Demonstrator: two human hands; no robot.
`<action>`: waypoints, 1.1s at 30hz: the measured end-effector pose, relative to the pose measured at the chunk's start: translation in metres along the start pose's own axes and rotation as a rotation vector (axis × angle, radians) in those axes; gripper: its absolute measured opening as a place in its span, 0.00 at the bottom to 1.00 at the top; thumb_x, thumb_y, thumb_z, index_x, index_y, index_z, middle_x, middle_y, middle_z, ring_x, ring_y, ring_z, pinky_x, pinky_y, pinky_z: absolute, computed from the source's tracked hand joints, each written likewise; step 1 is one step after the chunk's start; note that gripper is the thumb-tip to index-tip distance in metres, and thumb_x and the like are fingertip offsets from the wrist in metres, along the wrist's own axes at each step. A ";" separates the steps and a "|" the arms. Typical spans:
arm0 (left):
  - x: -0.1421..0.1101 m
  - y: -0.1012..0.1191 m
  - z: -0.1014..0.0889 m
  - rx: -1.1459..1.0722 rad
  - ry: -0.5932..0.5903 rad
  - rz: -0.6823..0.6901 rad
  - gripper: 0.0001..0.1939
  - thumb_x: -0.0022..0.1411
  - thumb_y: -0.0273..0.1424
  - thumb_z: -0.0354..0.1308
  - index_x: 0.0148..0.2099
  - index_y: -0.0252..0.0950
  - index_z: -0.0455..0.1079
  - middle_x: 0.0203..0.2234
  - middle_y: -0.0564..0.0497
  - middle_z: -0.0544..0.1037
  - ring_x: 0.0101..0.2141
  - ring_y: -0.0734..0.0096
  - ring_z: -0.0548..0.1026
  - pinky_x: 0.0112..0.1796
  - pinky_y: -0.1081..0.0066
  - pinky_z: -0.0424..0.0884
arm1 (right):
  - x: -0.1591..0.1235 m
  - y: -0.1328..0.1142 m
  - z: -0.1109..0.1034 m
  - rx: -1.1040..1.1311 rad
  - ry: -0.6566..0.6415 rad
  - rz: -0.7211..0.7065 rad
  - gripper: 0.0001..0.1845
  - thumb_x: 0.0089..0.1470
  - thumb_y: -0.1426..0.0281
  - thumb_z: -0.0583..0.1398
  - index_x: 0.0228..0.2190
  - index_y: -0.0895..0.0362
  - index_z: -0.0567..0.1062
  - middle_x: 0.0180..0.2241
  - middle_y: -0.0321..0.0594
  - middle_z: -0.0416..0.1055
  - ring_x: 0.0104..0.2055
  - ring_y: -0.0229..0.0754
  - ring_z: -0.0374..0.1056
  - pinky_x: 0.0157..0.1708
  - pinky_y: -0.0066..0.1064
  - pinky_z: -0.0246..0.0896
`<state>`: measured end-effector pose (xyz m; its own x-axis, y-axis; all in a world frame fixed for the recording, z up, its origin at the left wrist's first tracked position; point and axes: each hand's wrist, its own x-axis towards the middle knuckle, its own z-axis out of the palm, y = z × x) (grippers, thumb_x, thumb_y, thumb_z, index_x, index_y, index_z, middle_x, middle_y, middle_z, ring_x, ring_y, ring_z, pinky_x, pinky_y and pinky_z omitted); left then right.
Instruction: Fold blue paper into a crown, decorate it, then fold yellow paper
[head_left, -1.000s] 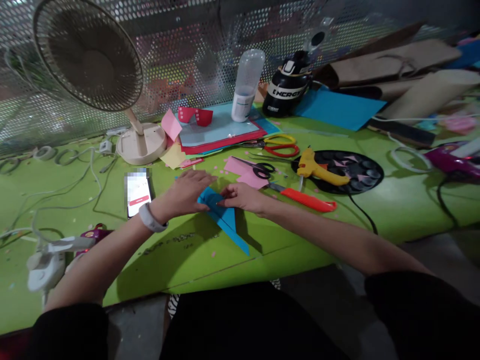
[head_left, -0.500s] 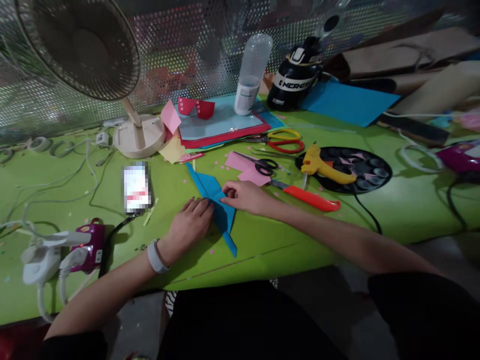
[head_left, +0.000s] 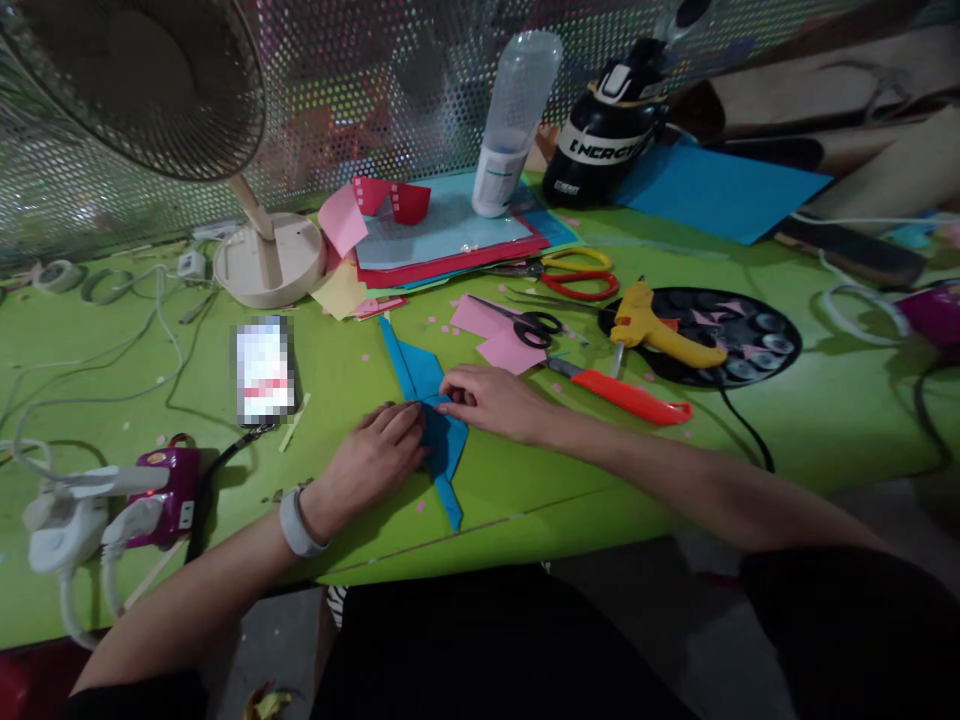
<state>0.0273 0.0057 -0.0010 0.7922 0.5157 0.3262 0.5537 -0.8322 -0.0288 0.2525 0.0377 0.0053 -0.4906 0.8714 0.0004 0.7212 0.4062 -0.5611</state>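
Note:
A folded sheet of blue paper (head_left: 450, 450) lies slantwise on the green table, with narrow folded strips at its far and near ends. My left hand (head_left: 386, 445) is closed over its left middle, the bent fingers pressed together and holding it down. From the other side my right hand (head_left: 487, 400) pinches the paper near its middle crease, thumb against forefinger. The two sets of fingertips are close together. Part of the paper is hidden under my left fingers.
Right of the paper lie black scissors (head_left: 536, 325), an orange-handled knife (head_left: 634, 397) and a yellow glue gun (head_left: 660, 335) on a black tray (head_left: 772, 350). A phone (head_left: 262, 370) and a purple power strip (head_left: 169, 490) are at left. Behind stand a fan (head_left: 262, 265) and bottles (head_left: 499, 170).
The view has shifted slightly. The blue paper is turned a little, its near end now further left. Both hands stay on it in nearly the same places.

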 end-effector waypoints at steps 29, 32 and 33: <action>0.004 0.004 -0.007 -0.007 -0.023 -0.099 0.15 0.69 0.32 0.54 0.55 0.31 0.67 0.46 0.42 0.78 0.45 0.59 0.76 0.43 0.62 0.75 | -0.024 0.015 -0.002 -0.599 0.158 -0.711 0.15 0.64 0.79 0.50 0.44 0.63 0.75 0.38 0.47 0.75 0.41 0.41 0.68 0.34 0.35 0.62; 0.005 0.005 -0.005 0.009 -0.059 -0.132 0.20 0.69 0.33 0.53 0.60 0.30 0.62 0.46 0.40 0.77 0.45 0.59 0.75 0.44 0.60 0.74 | -0.021 0.018 -0.002 -0.611 0.193 -0.782 0.13 0.64 0.79 0.52 0.42 0.64 0.76 0.36 0.46 0.75 0.38 0.41 0.68 0.31 0.34 0.60; 0.006 0.005 -0.004 0.017 -0.075 -0.143 0.21 0.69 0.34 0.53 0.61 0.30 0.62 0.46 0.40 0.77 0.45 0.58 0.75 0.46 0.59 0.74 | -0.020 0.019 -0.003 -0.609 0.200 -0.799 0.13 0.64 0.79 0.52 0.42 0.64 0.76 0.36 0.46 0.75 0.38 0.41 0.68 0.31 0.33 0.59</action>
<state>0.0333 0.0040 0.0049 0.7216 0.6430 0.2566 0.6659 -0.7461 -0.0029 0.2778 0.0285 -0.0032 -0.8866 0.2921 0.3587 0.3727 0.9104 0.1796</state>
